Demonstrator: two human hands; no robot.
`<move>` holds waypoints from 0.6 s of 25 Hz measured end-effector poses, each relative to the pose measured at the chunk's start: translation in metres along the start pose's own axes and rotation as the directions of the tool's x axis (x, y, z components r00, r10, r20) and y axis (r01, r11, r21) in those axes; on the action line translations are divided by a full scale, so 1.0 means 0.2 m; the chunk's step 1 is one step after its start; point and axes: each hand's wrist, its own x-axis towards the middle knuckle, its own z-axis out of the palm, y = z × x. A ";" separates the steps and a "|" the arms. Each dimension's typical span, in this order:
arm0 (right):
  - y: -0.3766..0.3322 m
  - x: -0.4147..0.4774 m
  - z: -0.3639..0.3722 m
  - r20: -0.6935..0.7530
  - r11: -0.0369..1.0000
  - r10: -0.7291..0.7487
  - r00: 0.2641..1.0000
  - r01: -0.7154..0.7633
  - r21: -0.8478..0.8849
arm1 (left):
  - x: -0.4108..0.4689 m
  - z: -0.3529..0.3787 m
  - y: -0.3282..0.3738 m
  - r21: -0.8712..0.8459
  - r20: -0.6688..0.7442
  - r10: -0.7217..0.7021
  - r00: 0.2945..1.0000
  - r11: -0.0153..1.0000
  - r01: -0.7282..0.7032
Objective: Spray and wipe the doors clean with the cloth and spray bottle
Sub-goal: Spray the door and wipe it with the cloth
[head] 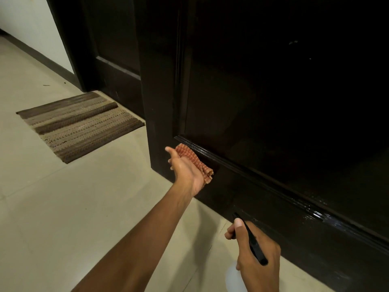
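A dark brown panelled door [273, 91] fills the right of the head view, its lower rail glistening wet. My left hand [185, 169] presses an orange checked cloth [195, 161] flat against the door's bottom left corner, just below the panel moulding. Lower right, my right hand [254, 247] grips a spray bottle with a black head [251, 242]. The nozzle points at the door's bottom rail. The bottle's pale body [233, 279] is mostly hidden under my hand.
A second dark door [113, 45] stands behind to the left in its frame. A brown striped mat [80, 123] lies on the beige tiled floor [63, 207] before it. A white wall with dark skirting [31, 28] runs at far left.
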 end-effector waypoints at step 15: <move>-0.01 -0.09 -0.25 -0.090 0.994 0.109 0.990 -0.108 0.017 | 0.00 -0.10 -0.48 0.228 -0.364 0.137 0.921 0.972 -0.054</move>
